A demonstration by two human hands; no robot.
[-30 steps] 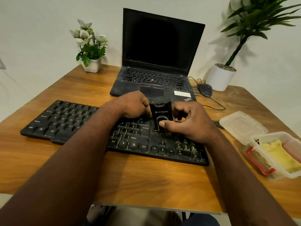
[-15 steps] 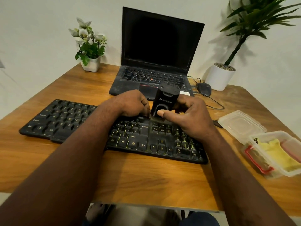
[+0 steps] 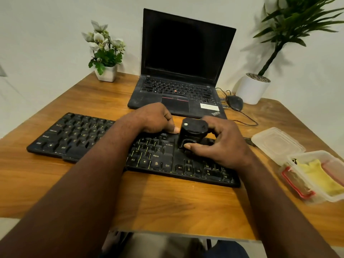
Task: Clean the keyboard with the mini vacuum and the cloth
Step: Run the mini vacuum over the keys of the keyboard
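Mini vacuum [image 3: 192, 134] is gripped nozzle-down by the right hand [image 3: 223, 144], set on the keyboard's [image 3: 78, 138] right half; the curled left hand [image 3: 152, 118] is rested on the keys. Best dragged slowly, row by row.

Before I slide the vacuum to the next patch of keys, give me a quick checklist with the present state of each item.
1. Right hand grips the mini vacuum: ok, thumb in front and fingers behind.
2. Vacuum's mouth down on the keyboard: looks ok; it stands above the arrow keys, but the thumb hides the contact.
3. Left hand steadies the keyboard: ok, it rests curled at the far edge. Whether it actually grips it: cannot tell.
4. Vacuum running: cannot tell.
5. Cloth ready for wiping: ok, it lies in the open container on the right.
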